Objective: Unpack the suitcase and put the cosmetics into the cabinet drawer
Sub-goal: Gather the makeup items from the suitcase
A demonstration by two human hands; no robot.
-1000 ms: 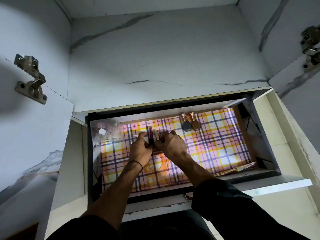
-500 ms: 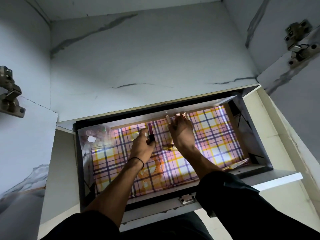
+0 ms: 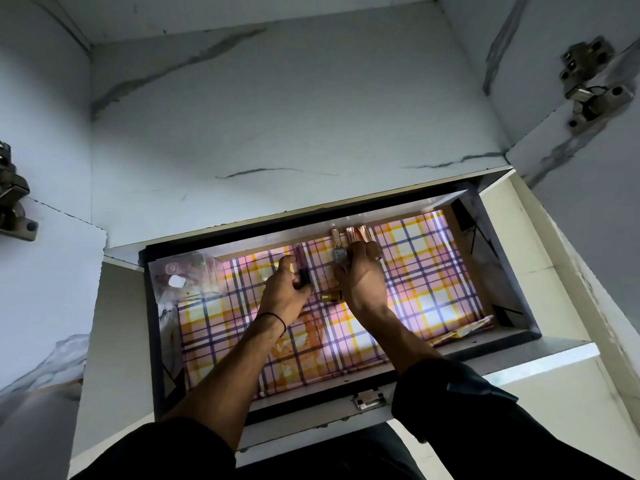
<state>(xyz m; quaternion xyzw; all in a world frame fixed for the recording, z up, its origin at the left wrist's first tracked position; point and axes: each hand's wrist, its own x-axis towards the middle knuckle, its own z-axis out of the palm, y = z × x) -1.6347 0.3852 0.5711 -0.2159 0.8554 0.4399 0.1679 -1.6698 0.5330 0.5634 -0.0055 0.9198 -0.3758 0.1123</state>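
Open drawer [image 3: 512, 336] with plaid liner [image 3: 426, 271], seen from above. The step in hand appears to be lining up small cosmetics along the back wall. To do it well, each bottle should be set upright, touching its neighbour, and released only once it stands steady, so that the row does not topple. The right hand [image 3: 362, 282] rests over three copper-capped bottles [image 3: 350, 233]; its fingers are curled about the leftmost one, whose cap shows just above the fingertips. The left hand [image 3: 284, 296] is closed on a slim pink tube [image 3: 302, 268], which stands out beyond thumb and forefinger toward the back wall. A small gold item [image 3: 330, 296] lies on the liner between the hands, untouched. A clear pouch [image 3: 183, 277] sits in the far left corner.
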